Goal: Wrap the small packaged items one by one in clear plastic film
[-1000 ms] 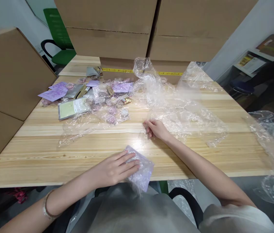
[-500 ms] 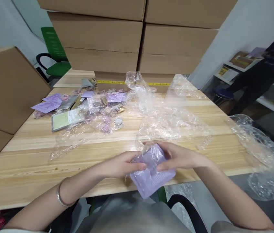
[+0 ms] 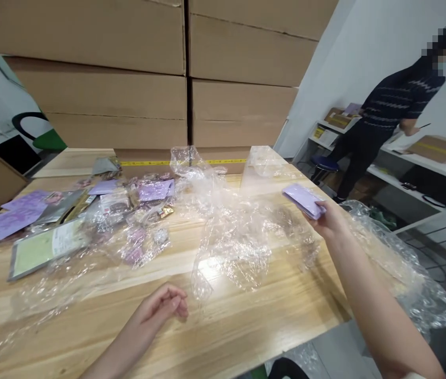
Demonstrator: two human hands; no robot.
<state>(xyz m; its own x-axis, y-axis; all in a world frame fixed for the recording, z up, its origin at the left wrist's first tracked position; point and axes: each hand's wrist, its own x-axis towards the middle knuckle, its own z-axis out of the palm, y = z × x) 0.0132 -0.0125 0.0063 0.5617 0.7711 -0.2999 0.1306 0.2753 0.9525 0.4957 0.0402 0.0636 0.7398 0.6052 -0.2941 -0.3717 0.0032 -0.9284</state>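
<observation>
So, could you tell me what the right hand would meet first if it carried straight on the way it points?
Probably nothing soon: the right hand, holding the purple packet, points past the table edge toward the shelves; depth is unclear.

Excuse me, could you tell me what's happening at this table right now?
A person seated at the wooden table holds a small purple packet out to the side in the right hand. The left hand rests loosely curled by crumpled clear plastic wrap. More purple packets lie scattered nearby.
</observation>
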